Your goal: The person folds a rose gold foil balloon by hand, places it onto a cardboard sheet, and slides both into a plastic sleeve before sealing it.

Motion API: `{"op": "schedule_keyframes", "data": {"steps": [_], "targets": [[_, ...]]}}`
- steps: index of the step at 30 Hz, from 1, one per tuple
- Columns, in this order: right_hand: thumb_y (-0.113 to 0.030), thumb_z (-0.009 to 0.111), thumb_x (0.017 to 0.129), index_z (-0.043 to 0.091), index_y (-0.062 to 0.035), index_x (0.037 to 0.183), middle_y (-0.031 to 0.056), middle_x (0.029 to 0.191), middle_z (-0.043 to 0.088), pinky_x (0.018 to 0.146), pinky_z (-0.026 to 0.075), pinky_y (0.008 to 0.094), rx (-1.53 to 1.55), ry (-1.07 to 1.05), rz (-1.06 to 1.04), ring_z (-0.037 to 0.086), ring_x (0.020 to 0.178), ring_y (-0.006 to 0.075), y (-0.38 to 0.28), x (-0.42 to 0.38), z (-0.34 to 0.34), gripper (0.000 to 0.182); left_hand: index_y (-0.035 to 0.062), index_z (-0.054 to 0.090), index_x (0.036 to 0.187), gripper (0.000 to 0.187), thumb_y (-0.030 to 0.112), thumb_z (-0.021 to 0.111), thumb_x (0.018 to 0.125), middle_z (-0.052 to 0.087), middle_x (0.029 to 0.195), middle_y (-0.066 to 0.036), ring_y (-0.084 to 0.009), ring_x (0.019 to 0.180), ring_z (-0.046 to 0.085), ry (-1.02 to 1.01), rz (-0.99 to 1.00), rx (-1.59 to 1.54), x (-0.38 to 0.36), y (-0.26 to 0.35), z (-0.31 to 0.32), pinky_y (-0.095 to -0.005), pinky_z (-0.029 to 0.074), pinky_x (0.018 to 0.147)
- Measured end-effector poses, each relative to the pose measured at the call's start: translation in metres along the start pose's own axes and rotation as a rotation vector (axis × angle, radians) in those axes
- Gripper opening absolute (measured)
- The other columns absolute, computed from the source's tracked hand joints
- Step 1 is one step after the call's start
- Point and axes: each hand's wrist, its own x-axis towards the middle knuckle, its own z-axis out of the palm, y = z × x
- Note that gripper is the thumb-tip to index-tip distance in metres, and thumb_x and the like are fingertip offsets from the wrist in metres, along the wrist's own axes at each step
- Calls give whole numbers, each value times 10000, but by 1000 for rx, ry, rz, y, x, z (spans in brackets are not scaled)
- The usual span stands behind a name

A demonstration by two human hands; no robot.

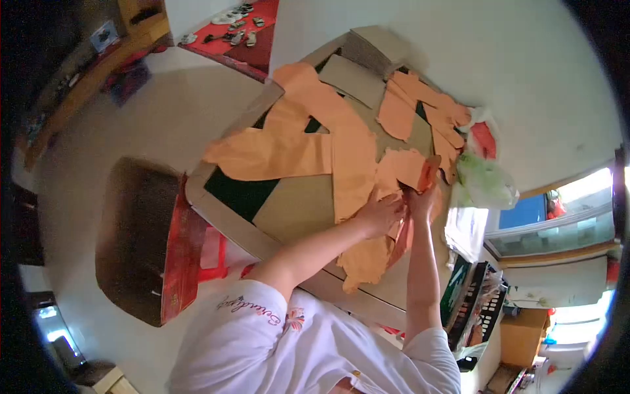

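Observation:
Thin, leather-like orange sheet pieces with irregular cut edges lie over the table. My right hand [423,200] is closed on an orange piece [410,169], whose darker reddish side shows near the fingers. Beside it, my left hand [382,215] has its fingers bent over the same orange material, close to my right fingers. A reddish fold hangs between and below the hands. Nearer my body lies a ragged orange scrap [365,264]. To the left, a large branching orange piece [354,154] is spread out flat. More narrow orange pieces [401,111] lie at the far right.
Brown cardboard [298,207] covers much of the table, with dark green surface showing between. Plastic bags [485,184] sit at the right edge, near black crates [482,305]. A large open box [141,240] stands left, next to a red stool [213,256]. Shoes lie on a red mat [252,56].

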Motion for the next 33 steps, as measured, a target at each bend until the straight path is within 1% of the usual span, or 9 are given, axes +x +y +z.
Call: {"op": "schedule_keyframes", "data": {"steps": [4,5,6,7,11,15,19,23,33], "targets": [[50,485,782,179,-148,1501,178,1081,606,721,499,426,-582,-5,20,601,861,305,-38,-11,6,806,196,432,1386,448,300,397,952,307,1505,-43,-239,1408,232,170,0,-77,5,2,10,-668,110,1079],[-15,484,809,244,-188,1482,213,1006,599,767,483,455,-711,90,-261,583,902,338,10,7,7,736,187,473,1355,434,294,406,940,338,1486,-36,-215,1405,231,236,21,-13,5,0,19,-672,144,1066],[-17,474,813,340,-190,1430,200,983,599,773,482,444,-926,130,-258,578,891,323,28,12,9,655,190,470,1358,434,299,401,944,334,1490,-35,-214,1405,232,204,27,13,5,-1,22,-673,144,1065],[-38,478,853,433,-129,1346,187,994,595,794,492,406,-882,87,-494,577,880,311,25,12,6,504,193,467,1361,434,304,395,948,329,1494,-34,-213,1405,232,174,26,41,5,-3,24,-673,143,1065],[-69,525,893,520,-49,1262,206,1167,571,919,458,407,-63,-56,-219,579,1063,317,4,-14,-19,370,199,400,1409,443,322,352,987,296,1513,-60,-250,1411,226,70,-3,8,3,-3,15,-652,85,1093],[-33,471,901,534,-7,1254,204,1225,555,950,437,366,-545,79,-267,551,1098,366,12,-36,-27,360,190,454,1370,432,344,362,977,315,1503,-54,-248,1406,236,131,-18,-5,5,-2,24,-643,86,1096],[-34,474,886,543,-11,1257,208,1311,512,1026,388,398,-437,-107,-267,468,1237,365,-26,-64,-20,378,178,487,1343,434,366,360,972,331,1494,-49,-248,1399,248,136,-15,-5,7,-2,24,-634,81,1100],[11,483,854,506,9,1286,191,1346,489,1094,307,430,-586,-77,-478,435,1273,358,15,-59,-16,434,162,470,1352,448,373,367,969,338,1490,-55,-248,1391,262,144,5,69,5,-2,18,-633,88,1097],[-58,522,825,537,5,1239,201,1333,492,1060,342,438,-670,-68,-470,426,1266,364,12,-61,-11,419,81,468,1333,444,288,428,942,396,1447,-72,-246,1360,320,277,-52,-121,18,-1,14,-595,143,1099]]}}
